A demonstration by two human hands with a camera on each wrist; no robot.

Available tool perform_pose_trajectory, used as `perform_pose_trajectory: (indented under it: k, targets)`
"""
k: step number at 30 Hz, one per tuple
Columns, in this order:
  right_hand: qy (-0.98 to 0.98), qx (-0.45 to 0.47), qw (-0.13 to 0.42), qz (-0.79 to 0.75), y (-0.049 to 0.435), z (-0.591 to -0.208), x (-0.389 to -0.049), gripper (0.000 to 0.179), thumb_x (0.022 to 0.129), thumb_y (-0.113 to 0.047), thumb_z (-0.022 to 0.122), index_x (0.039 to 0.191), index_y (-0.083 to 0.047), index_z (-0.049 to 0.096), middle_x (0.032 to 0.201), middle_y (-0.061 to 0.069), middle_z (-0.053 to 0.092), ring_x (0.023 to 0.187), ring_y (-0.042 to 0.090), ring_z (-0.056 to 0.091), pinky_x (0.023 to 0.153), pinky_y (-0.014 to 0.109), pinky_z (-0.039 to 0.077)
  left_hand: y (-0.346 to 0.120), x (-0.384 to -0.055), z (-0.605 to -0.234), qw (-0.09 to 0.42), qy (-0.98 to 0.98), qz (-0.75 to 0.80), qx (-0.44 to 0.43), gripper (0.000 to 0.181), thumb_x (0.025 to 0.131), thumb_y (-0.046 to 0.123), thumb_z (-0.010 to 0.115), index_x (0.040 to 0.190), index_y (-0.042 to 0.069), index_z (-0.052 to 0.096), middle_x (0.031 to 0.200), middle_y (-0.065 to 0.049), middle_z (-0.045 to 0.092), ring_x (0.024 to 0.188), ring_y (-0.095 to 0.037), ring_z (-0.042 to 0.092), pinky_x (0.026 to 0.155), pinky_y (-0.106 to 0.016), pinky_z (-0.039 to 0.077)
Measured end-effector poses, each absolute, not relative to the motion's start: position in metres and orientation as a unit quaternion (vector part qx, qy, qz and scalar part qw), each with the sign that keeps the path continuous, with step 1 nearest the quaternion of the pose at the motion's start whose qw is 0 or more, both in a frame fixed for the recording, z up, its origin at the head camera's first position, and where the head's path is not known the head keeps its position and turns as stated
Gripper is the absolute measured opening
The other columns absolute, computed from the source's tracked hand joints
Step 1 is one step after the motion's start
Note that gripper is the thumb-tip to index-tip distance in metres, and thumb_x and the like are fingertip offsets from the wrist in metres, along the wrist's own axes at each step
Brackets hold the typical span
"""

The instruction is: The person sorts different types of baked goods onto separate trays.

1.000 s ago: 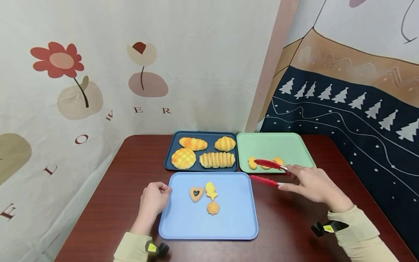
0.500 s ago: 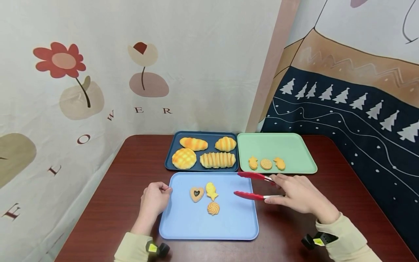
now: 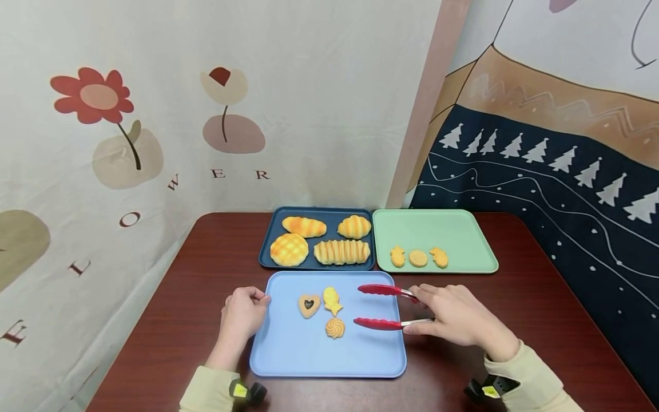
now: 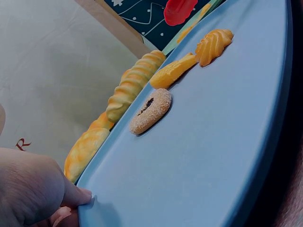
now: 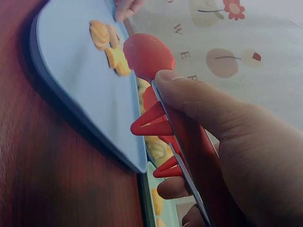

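My right hand [image 3: 455, 313] holds a pair of red-tipped tongs [image 3: 378, 324] by its metal arms, tips spread apart over the right part of the light blue tray [image 3: 304, 357]. Nothing is between the tips. Left of them on that tray lie a heart-shaped cookie [image 3: 309, 306] with a dark centre, a yellow fish-shaped cookie [image 3: 332, 300] and a round swirl cookie [image 3: 335, 328]. My left hand [image 3: 244, 313] pinches the tray's left rim; in the left wrist view its thumb [image 4: 78, 195] lies on top of the edge.
Behind the blue tray stands a navy tray [image 3: 332, 213] with several bread pieces, such as a striped loaf [image 3: 342, 252]. Beside it a green tray [image 3: 427, 226] bears three cookies along its front, a round one [image 3: 418, 258] in the middle. All rest on a dark red-brown table [image 3: 170, 320].
My right hand has brought the spread tongs from the green tray's front edge leftward and nearer, over the blue tray. The left hand stays at the rim; the cookies have not moved.
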State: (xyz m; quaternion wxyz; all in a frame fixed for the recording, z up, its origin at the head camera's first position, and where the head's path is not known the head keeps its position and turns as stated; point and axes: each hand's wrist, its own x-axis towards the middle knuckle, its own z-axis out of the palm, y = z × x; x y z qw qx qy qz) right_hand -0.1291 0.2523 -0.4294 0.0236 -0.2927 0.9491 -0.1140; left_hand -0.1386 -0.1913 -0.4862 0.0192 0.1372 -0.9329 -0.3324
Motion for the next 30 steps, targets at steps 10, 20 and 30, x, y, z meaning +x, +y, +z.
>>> perform_pose_trajectory:
  k: [10, 20, 30]
  targets:
    - [0.937, -0.324, 0.037, -0.127, 0.235, -0.435, -0.126, 0.08, 0.089, -0.078, 0.065, 0.128, -0.01, 0.074, 0.102, -0.009, 0.069, 0.065, -0.003, 0.049, 0.058, 0.024, 0.044, -0.193, -0.14, -0.489, 0.019, -0.933, -0.333, 0.137, 0.016, 0.098, 0.023, 0.074, 0.086, 0.012, 0.076, 0.072, 0.001, 0.067, 0.075, -0.026, 0.061, 0.073, -0.049, 0.045]
    - [0.932, -0.349, 0.036, -0.09, 0.219, -0.445, -0.125, 0.079, 0.088, -0.081, 0.062, 0.125, -0.013, 0.075, 0.091, -0.012, 0.062, 0.06, 0.001, 0.044, 0.055, 0.026, 0.038, -0.192, -0.139, -0.489, 0.008, -0.93, -0.338, 0.143, 0.017, 0.099, 0.024, 0.073, 0.089, 0.011, 0.076, 0.074, 0.0, 0.066, 0.073, -0.025, 0.06, 0.071, -0.047, 0.046]
    - [0.925, -0.37, 0.032, -0.077, 0.209, -0.451, -0.127, 0.075, 0.091, -0.079, 0.061, 0.125, -0.013, 0.074, 0.092, -0.011, 0.064, 0.061, 0.0, 0.045, 0.054, 0.026, 0.036, -0.191, -0.138, -0.487, 0.006, -0.928, -0.342, 0.148, 0.017, 0.1, 0.025, 0.073, 0.089, 0.012, 0.076, 0.073, -0.001, 0.066, 0.07, -0.023, 0.059, 0.067, -0.044, 0.046]
